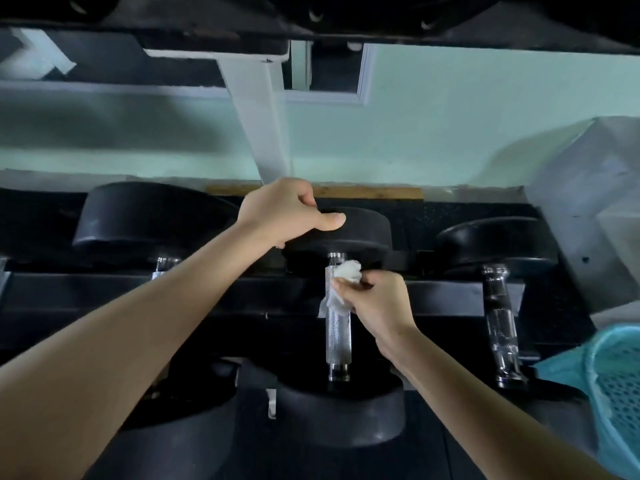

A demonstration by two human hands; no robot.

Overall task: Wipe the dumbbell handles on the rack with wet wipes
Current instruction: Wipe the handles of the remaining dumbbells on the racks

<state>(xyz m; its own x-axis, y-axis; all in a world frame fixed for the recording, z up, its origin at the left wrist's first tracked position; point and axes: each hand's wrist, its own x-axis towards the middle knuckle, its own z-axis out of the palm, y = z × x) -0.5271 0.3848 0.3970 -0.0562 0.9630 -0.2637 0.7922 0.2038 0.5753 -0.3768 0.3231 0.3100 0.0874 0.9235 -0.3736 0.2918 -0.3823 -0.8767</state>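
Observation:
A black dumbbell with a knurled chrome handle (338, 336) lies on the rack (446, 292) in the middle of the view. My right hand (375, 306) pinches a crumpled white wet wipe (343, 282) against the far part of that handle. My left hand (287, 216) grips the top edge of the dumbbell's far weight head (363, 233), thumb lying across it. A second dumbbell's chrome handle (500, 323) lies to the right. A third dumbbell (145, 216) sits to the left, its handle mostly hidden by my left forearm.
An upper rack shelf with more dumbbells (311, 15) hangs overhead. A white rack post (259, 116) slants down behind my left hand. A blue mesh basket (613, 393) is at the right edge, below a grey-white box (588, 209). A pale green wall lies behind.

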